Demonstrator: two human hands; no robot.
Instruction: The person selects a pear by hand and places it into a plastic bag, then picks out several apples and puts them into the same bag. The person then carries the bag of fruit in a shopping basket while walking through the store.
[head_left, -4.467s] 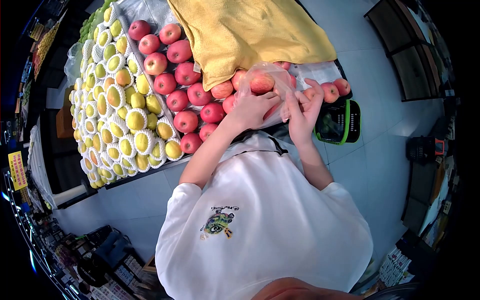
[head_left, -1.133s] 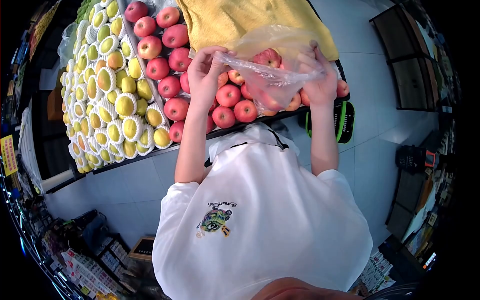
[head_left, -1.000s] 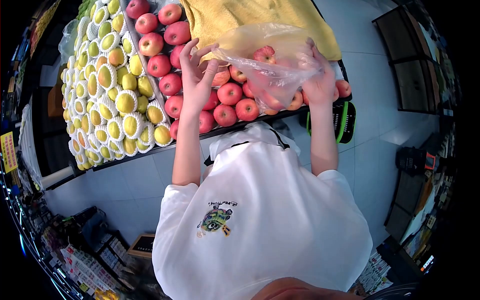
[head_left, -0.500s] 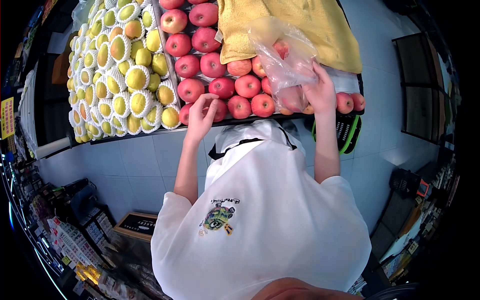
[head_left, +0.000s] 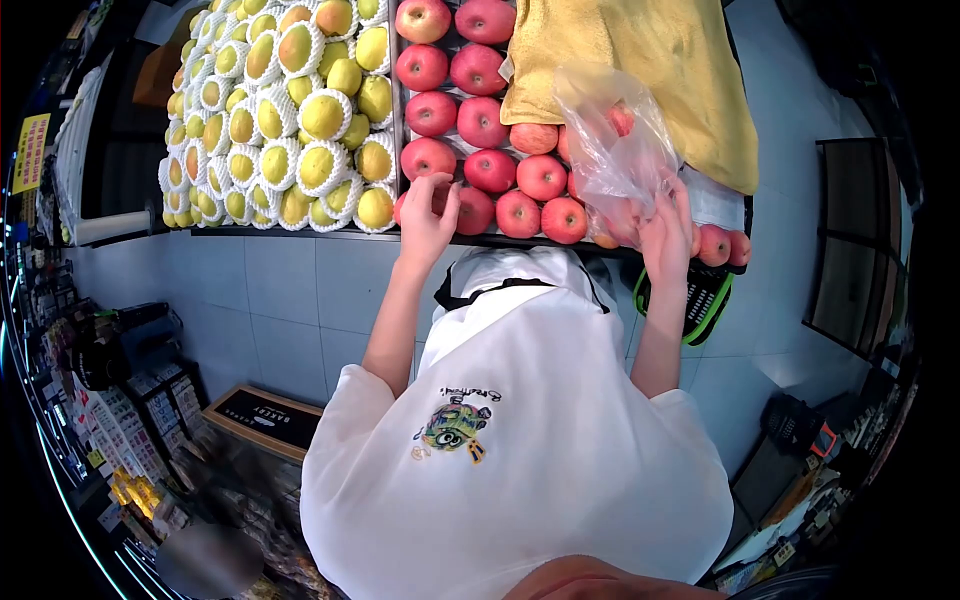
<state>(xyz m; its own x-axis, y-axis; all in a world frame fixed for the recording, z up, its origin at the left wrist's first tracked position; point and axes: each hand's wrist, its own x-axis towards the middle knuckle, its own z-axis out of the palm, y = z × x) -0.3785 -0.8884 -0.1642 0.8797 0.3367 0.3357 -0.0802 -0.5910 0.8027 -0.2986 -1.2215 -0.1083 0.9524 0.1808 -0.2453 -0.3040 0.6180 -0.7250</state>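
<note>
My left hand is at the front row of red apples, thumb and fingers apart, with fingertips at the apple in the second row. Just right of the thumb sits another red apple, and one more is partly hidden behind the hand. My right hand is closed on the lower right edge of a clear plastic bag. The bag lies over several apples, and red shows through its film. Beyond the bag, a yellow towel covers part of the apple display.
Left of the apples, many yellow-green fruits sit in white foam nets, past a thin divider. A black and green basket stands on the floor under the display's right end. A bakery sign is behind on the left.
The whole view has shifted, so the display appears further right. My left hand stays at the front apples. My right hand is still on the bag, its fingers now drawn in lower.
</note>
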